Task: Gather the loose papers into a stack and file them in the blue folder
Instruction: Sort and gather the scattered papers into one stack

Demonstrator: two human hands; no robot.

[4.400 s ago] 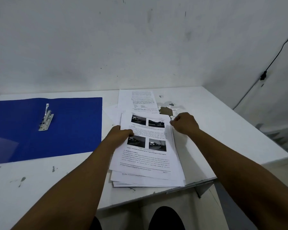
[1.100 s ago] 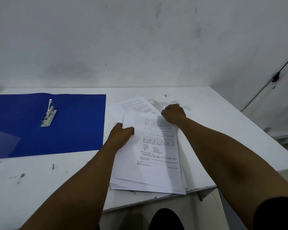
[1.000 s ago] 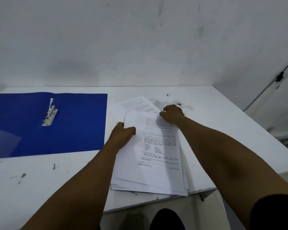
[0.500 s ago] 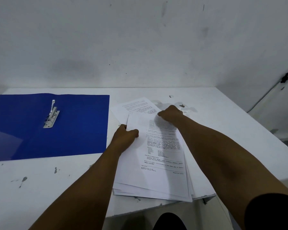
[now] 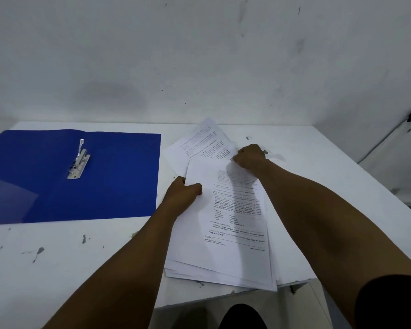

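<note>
The stack of papers (image 5: 226,224) lies at the desk's (image 5: 57,269) near edge, its lower sheets fanned out unevenly. The left hand (image 5: 184,192) is closed on the stack's left edge; the right hand (image 5: 250,156) is fisted around its far corner. One loose sheet (image 5: 199,143) pokes out askew behind the stack, its far corner lifted. The blue folder (image 5: 119,176) lies open to the left, apart from the papers, its metal clip (image 5: 78,160) bare. A black cable (image 5: 394,136) runs down the right wall.

Uneven paper stack (image 5: 228,224) beside open blue folder (image 5: 119,176)
</note>
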